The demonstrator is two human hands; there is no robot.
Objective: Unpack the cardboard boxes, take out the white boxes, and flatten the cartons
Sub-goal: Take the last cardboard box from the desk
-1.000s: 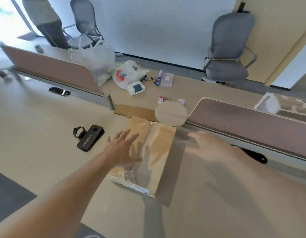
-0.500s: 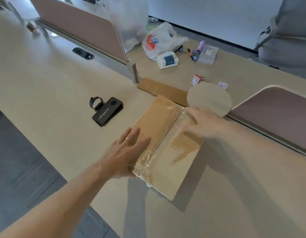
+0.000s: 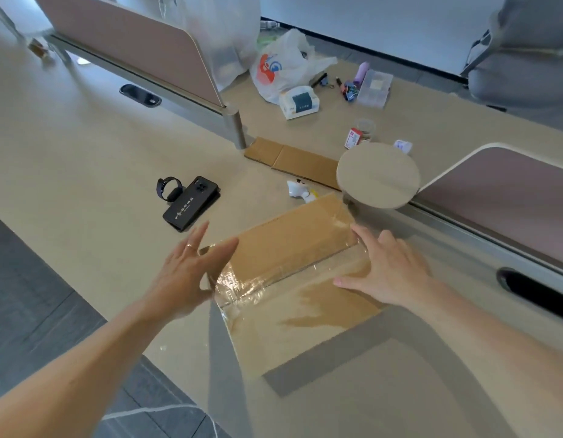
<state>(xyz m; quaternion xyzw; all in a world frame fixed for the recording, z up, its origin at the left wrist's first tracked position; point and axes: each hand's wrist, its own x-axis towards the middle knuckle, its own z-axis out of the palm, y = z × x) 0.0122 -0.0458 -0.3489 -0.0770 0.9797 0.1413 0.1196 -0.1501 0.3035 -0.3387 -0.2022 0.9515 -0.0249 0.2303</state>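
Observation:
A brown cardboard box (image 3: 292,248), sealed with shiny clear tape along its middle seam, lies on the beige desk in front of me. My left hand (image 3: 191,273) presses against the box's left end with fingers spread and a ring on one finger. My right hand (image 3: 387,270) rests flat on the box's top right part, fingers apart. Neither hand closes around anything. No white box is in view. A flattened carton (image 3: 292,159) lies on the desk beyond the box.
A round beige disc (image 3: 378,175) overhangs the box's far corner. A black phone (image 3: 191,203) and a watch (image 3: 169,188) lie to the left. Plastic bags (image 3: 283,67), a tissue pack (image 3: 300,102) and small items sit farther back. Pink dividers (image 3: 141,42) flank the desk.
The box has turned and slid toward me. My right hand shifted from the far end onto the top right part; my left hand moved to the left end. A crumpled white scrap is uncovered behind it.

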